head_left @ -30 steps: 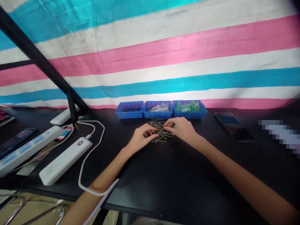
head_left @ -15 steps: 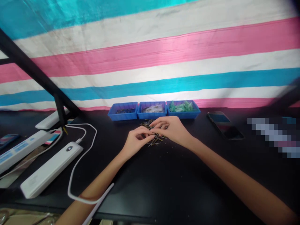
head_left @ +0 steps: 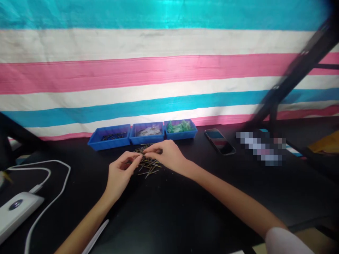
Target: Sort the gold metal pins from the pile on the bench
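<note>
A loose pile of thin gold and silver metal sticks point(head_left: 149, 167) lies on the black table; their exact kind is too small to tell. Over it, the fingertips of my left hand point(head_left: 119, 174) and my right hand point(head_left: 171, 157) meet. Both hands are closed in a pinch, thumb against fingers. Whatever sits between the fingertips is tiny and dark, and I cannot make it out. Behind the pile is a row of blue trays: one with dark thin pieces point(head_left: 108, 144), a middle one with clear plastic bags point(head_left: 147, 139), and a right one with green bags point(head_left: 181, 134).
A phone point(head_left: 220, 141) lies right of the trays. At the left are a white power bank point(head_left: 19, 213) and its looped white cable point(head_left: 59, 195). Striped sheeting point(head_left: 159, 74) hangs behind the table, with a dark metal frame bar point(head_left: 296, 70) at the right.
My view has turned to the right, so the trays, pile and hands appear farther left. Both hands stay pinched together over the pile, with little visible change in their fingers.
</note>
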`<action>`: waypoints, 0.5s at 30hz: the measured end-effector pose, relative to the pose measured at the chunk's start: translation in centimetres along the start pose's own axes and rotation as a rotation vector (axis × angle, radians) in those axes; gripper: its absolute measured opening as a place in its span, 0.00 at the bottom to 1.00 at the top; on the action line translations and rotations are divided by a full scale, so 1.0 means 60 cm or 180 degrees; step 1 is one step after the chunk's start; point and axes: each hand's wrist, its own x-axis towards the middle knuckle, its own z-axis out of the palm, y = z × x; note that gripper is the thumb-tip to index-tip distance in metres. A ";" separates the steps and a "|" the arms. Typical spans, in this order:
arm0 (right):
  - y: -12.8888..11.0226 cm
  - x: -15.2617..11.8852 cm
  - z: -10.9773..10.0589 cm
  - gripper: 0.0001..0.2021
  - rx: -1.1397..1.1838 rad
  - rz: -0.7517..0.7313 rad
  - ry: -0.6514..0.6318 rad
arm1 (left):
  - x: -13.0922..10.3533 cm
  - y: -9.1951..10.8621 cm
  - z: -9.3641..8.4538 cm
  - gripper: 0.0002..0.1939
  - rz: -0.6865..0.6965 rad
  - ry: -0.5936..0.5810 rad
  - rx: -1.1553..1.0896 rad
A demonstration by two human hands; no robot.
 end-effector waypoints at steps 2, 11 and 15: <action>-0.003 -0.005 0.007 0.08 -0.0157 0.0036 -0.0157 | 0.000 0.000 0.000 0.11 0.0019 0.0062 0.0035; -0.020 -0.016 0.016 0.05 -0.0365 0.0060 -0.0188 | -0.001 -0.009 0.002 0.08 0.0103 0.0282 0.0111; -0.017 -0.009 0.002 0.08 -0.0067 0.0010 0.0019 | 0.001 -0.003 0.000 0.07 0.0131 0.0312 0.0085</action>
